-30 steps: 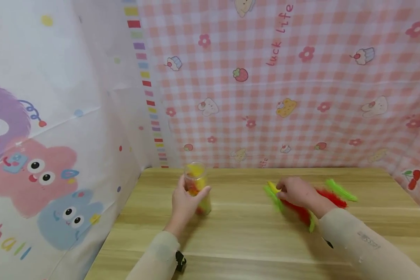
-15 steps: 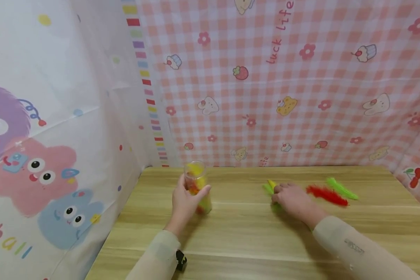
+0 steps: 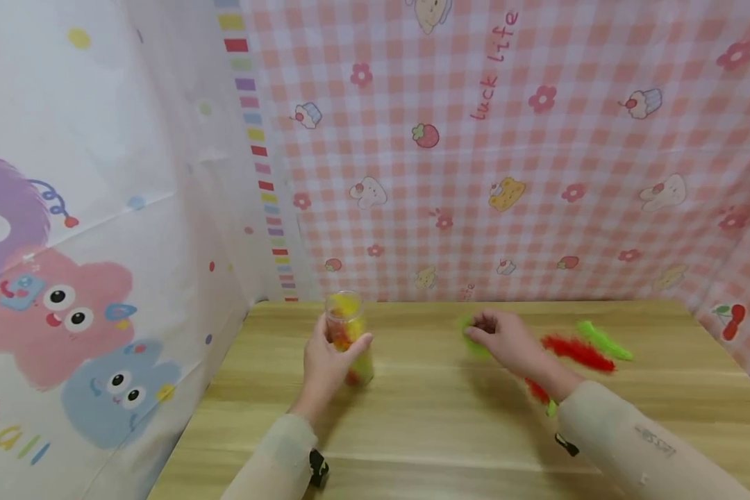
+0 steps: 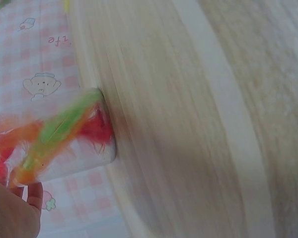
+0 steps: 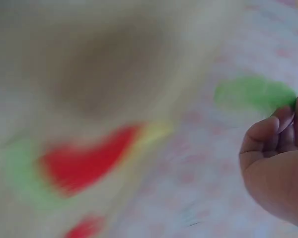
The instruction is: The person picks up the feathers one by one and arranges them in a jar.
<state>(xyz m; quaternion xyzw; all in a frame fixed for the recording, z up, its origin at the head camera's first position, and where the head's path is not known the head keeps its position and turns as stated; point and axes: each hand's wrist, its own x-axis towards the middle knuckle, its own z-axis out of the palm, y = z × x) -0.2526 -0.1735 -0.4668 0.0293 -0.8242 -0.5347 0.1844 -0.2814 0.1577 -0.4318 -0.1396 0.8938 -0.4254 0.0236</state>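
Head view shows a wooden table (image 3: 425, 430) with streaky pale grain, a pink-and-white checked cloth (image 3: 437, 167) behind it and a white cloth (image 3: 156, 104) with cartoon faces to the left. The left hand (image 3: 328, 361) wraps fingers and thumb round a clear, smooth jar (image 3: 363, 357) holding yellow and red feathers (image 3: 348, 305); the right hand (image 3: 509, 344) pinches a blurred green feather (image 3: 471, 344) near the table's far side. Right of it, a fluffy red feather (image 3: 578, 353) lies just beside a slim lime feather (image 3: 603, 340). Left wrist view shows wispy orange and green plumes (image 4: 54, 134) slanting inside the jar's see-through wall. Right wrist view, badly smeared, shows the green feather between thumb and fingertips, with a soft-edged red tuft (image 5: 89, 163) on the tabletop.
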